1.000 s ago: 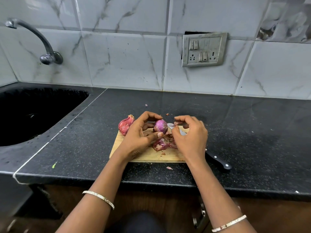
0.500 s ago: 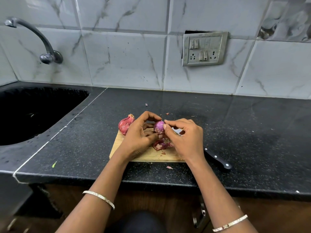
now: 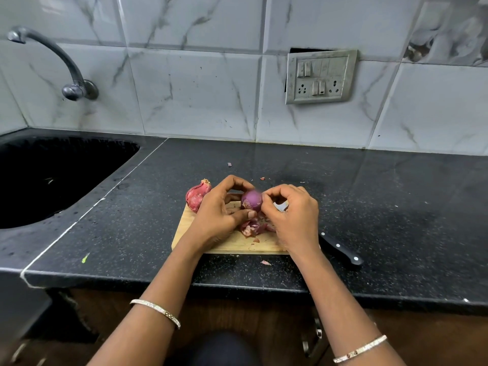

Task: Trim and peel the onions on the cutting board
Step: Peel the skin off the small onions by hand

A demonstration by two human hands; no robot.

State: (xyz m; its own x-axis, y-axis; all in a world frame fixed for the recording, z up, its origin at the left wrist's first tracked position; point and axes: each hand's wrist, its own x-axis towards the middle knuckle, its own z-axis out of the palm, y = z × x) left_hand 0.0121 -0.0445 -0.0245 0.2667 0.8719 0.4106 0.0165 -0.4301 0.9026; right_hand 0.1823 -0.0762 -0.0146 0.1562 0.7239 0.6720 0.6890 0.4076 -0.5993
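**Peeling Stage: First Onion, Outer Skin Removal**

Head view. Marble-pattern wall tiles back a black speckled table point(image 3: 369, 207), with a dark sink point(image 3: 52, 178) at my left and a switch plate point(image 3: 320, 76) on the wall. My cutting board point(image 3: 224, 247) lies near the front edge of the table.

My left hand point(image 3: 219, 210) cups the peeled onion point(image 3: 251, 199) just above the board, thumb underneath and fingers curled over the far side. My right hand point(image 3: 293, 210) pinches at the onion's right flank with curled fingertips point(image 3: 266, 204).

Change: a second ago my right hand was apart from the onion, to its right; half a second ago it came back in; now it is closed on the bulb's side. I judge this as another strip of skin being taken. The exposed surface is smooth purple, so this bulb looks close to finished.

Orientation: the bulb is nearly round and slightly blurred; which way its long axis runs I cannot tell.

Loose peel scraps point(image 3: 252, 227) lie on the board below it. An unpeeled onion point(image 3: 196, 196) sits at the board's far left corner, tip up and to the right, so roughly half the task remains. A knife point(image 3: 340, 250) lies on the table to the right, handle toward me.
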